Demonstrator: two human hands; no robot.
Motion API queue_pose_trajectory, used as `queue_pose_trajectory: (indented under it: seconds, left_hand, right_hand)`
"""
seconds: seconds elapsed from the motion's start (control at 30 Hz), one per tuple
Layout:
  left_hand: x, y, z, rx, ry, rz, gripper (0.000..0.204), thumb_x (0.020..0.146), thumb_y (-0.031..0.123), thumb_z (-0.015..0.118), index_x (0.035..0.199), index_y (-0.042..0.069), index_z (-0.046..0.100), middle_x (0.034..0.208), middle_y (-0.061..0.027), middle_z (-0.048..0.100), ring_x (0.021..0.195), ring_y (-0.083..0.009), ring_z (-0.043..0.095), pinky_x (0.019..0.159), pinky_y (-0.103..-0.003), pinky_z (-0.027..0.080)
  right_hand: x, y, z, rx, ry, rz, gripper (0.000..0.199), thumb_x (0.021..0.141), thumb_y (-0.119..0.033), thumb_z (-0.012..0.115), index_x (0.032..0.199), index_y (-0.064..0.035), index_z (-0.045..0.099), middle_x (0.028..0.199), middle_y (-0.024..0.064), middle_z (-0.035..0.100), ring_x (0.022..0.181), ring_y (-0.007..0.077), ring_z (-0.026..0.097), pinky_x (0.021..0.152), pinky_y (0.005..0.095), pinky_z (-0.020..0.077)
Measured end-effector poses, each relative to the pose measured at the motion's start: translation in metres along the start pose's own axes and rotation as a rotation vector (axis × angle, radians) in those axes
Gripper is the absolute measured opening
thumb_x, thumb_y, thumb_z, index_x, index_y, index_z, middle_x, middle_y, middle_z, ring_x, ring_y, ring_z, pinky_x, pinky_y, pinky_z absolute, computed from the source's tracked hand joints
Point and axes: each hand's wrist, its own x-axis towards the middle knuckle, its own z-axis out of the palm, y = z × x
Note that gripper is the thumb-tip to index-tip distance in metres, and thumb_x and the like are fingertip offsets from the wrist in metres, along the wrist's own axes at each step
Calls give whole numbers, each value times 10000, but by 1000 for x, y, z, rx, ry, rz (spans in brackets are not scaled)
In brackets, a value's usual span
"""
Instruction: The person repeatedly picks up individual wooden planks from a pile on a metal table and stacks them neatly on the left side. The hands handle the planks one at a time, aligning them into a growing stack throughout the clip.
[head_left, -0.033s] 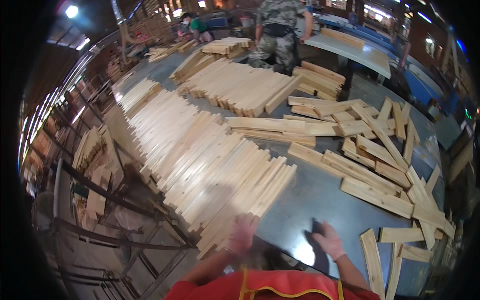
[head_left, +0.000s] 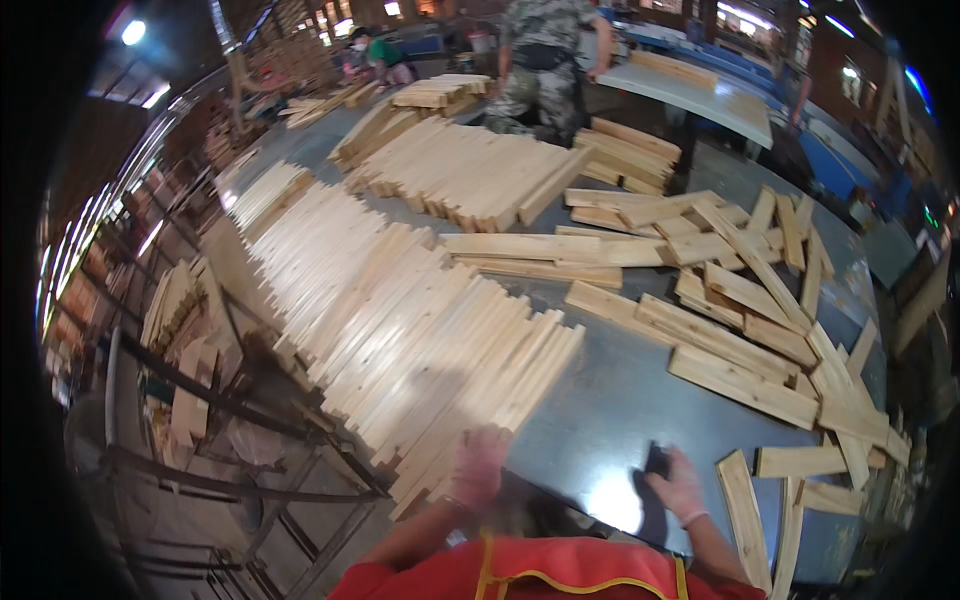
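My left hand (head_left: 478, 466), in a pale pinkish glove, rests at the near end of a long row of wooden strips (head_left: 440, 350). Its fingers lie stretched along the last strips, blurred a little. Over the bare metal tabletop (head_left: 570, 430) is my right hand (head_left: 680, 488), gloved alike, fingers apart and no board in it. A dark patch (head_left: 655, 461) touches its fingertips; whether it is shadow or an object I cannot tell. The strips lie side by side, edges up, with uneven ends.
Loose boards (head_left: 740, 385) lie crisscrossed on the right of the table. A second block of strips (head_left: 465, 170) sits farther back. Beyond it stands a person in camouflage (head_left: 540, 75) beside a pale table (head_left: 690, 95). Metal railings (head_left: 220, 390) are at the left.
My right hand has shifted slightly to the right over the tabletop. The left hand stays by the ends of the strips. The whole view has moved a little.
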Motion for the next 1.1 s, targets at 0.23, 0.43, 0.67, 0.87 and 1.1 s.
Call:
queue_pose_trajectory:
  seconds: [0.23,0.43,0.67,0.87,1.1]
  left_hand:
    - [35,96,-24,-226,-152,218,612,889,227,668,1468,54,573,1501,-183,549,1403,-410,499,1185,-575,389]
    - [92,222,-9,-432,-448,386,873,813,270,824,1567,9,469,1545,-236,530,1423,-402,525,1215,-503,411]
    - [116,319,28,-1252,-680,56,1096,864,385,882,1696,-1,280,1637,-255,485,1508,-366,488,1234,-423,394]
    - [145,275,50,-1389,-465,-554,596,941,216,716,1499,61,575,1324,-141,724,1221,-284,690,1041,-435,547]
    - [74,154,6,7,-325,-448,482,923,214,693,1395,121,653,1369,-103,677,1204,-349,673,992,-494,550]
  right_hand:
    - [-118,203,-94,-500,-60,221,979,672,-270,870,1545,-118,452,1550,144,494,1419,411,464,1195,549,389]
    - [-49,143,-166,-215,-433,430,1001,758,-347,862,1621,-146,395,1451,265,577,1365,474,559,1169,504,458]
    - [71,85,-142,591,23,42,1067,787,-238,862,1678,-14,320,1548,281,558,1405,406,573,1171,430,467]
    - [155,82,-92,1201,-105,75,1057,806,-276,883,1675,-35,333,1603,249,518,1502,354,481,1212,414,411]
    - [174,162,-103,-465,-165,-34,982,758,-336,867,1593,-87,415,1531,182,540,1399,387,537,1187,520,411]
